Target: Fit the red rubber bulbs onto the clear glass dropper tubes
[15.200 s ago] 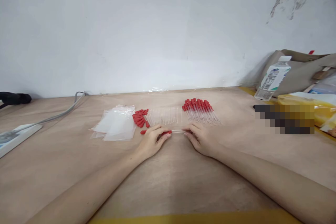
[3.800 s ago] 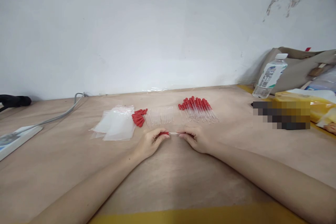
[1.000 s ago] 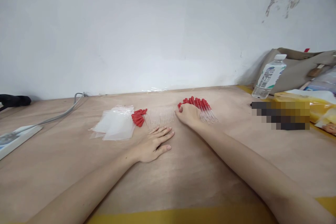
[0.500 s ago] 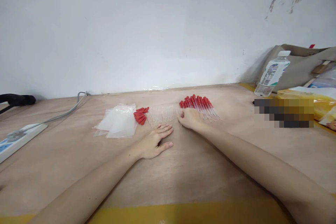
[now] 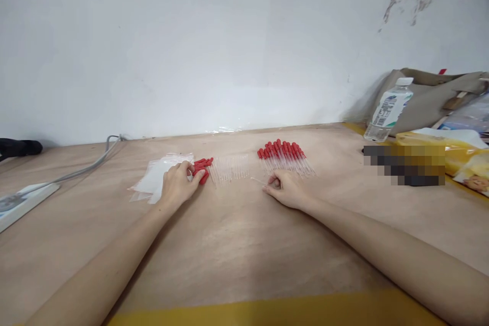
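The right hand (image 5: pixel 287 188) pinches one slim, clear, glass-like tube (image 5: pixel 258 181) near one end, presumably to keep the other end free, pointing leftward. The left hand (image 5: pixel 180 179) touches the pile of glossy red, rubbery bulbs (image 5: pixel 203 163); whether its fingers close on one I cannot tell. Loose clear tubes (image 5: pixel 232 167) lie side by side on the brown-covered table (image 5: pixel 225 260) between the bulbs and the red-topped clear droppers (image 5: pixel 284 153), probably for easy reach by either hand.
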Action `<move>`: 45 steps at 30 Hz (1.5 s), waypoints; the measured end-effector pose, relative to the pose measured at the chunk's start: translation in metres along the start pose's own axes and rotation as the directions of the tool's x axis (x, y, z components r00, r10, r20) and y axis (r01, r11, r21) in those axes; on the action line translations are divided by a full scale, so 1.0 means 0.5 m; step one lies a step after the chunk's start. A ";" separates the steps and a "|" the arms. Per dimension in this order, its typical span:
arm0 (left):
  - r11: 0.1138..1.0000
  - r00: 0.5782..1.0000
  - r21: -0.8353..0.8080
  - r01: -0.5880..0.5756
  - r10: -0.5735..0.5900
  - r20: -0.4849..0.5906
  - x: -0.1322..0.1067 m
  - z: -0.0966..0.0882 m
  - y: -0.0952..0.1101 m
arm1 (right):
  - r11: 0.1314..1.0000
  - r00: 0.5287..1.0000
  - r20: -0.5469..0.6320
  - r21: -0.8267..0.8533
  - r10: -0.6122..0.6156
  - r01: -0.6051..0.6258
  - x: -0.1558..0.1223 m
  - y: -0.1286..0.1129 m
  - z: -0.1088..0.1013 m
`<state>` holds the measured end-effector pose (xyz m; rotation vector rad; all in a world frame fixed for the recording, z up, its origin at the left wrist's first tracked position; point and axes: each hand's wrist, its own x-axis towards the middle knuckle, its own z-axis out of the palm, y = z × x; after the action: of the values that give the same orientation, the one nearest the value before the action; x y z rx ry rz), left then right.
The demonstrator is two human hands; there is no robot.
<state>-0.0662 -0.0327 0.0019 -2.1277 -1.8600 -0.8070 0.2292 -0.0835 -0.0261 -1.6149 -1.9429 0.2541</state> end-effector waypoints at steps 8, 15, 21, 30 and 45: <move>1.000 0.997 -0.016 -0.014 0.013 -0.079 0.000 0.004 0.000 | 0.997 1.000 -0.005 -0.073 -0.029 0.029 -0.009 -0.014 -0.002; 0.928 0.984 -0.327 -0.178 0.161 -0.078 -0.046 -0.008 0.073 | 0.997 0.993 -0.092 -0.037 -0.073 0.070 -0.009 0.009 0.014; 0.885 0.931 -0.368 -0.285 0.347 0.114 -0.098 0.002 0.128 | 0.982 0.983 -0.176 0.168 -0.057 0.087 -0.014 0.024 0.018; 0.788 0.853 -0.459 -0.410 0.509 0.111 -0.096 0.003 0.140 | 0.930 0.934 -0.167 0.142 -0.315 0.339 -0.026 0.004 0.014; 0.566 0.922 -0.824 -0.004 0.322 0.217 -0.105 0.039 0.154 | 0.884 0.892 -0.138 0.136 -0.429 0.447 -0.046 -0.028 0.012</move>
<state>0.0100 -0.0822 -0.0265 -3.1271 -1.4947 -1.5655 0.2162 -0.1071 -0.0312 -1.0241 -2.0830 0.1367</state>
